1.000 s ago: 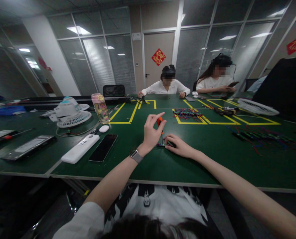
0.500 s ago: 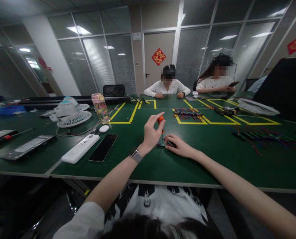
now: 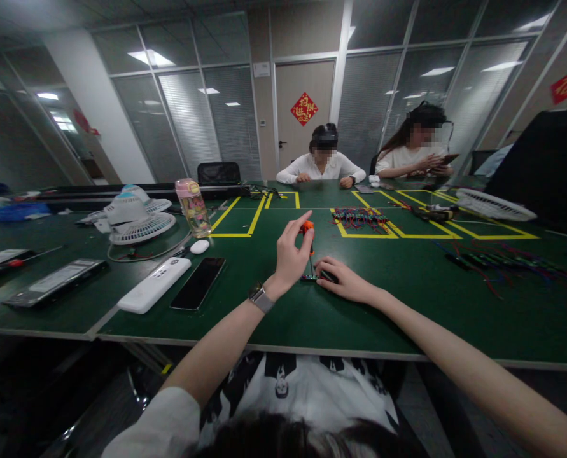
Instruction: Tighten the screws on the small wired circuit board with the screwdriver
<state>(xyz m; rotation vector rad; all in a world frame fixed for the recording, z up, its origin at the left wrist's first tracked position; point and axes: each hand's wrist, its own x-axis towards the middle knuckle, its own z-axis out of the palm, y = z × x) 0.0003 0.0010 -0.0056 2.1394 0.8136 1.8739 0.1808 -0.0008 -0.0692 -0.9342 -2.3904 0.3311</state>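
Observation:
My left hand (image 3: 291, 254) is closed on the orange handle of a screwdriver (image 3: 308, 226), with the index finger lifted and pointing up. The screwdriver stands upright, and its thin shaft runs down to a small circuit board (image 3: 308, 277) lying on the green table (image 3: 273, 324). My right hand (image 3: 339, 278) rests on the table to the right of the board. Its bent fingertips press on the board's right end and hide that part. Where exactly the screwdriver tip meets the board is too small to make out.
Left of my hands lie a black phone (image 3: 198, 283), a white power bank (image 3: 154, 285) and a white case (image 3: 200, 247). Beyond stand a bottle (image 3: 193, 208) and a fan (image 3: 135, 216). Wired boards (image 3: 359, 218) lie ahead, more boards (image 3: 512, 259) at right. Two people sit opposite.
My left fingers have shifted slightly around the screwdriver handle, while my right hand stays in place. Across the table, one person's hand has moved inward and the other person's hand has risen to a handheld device.

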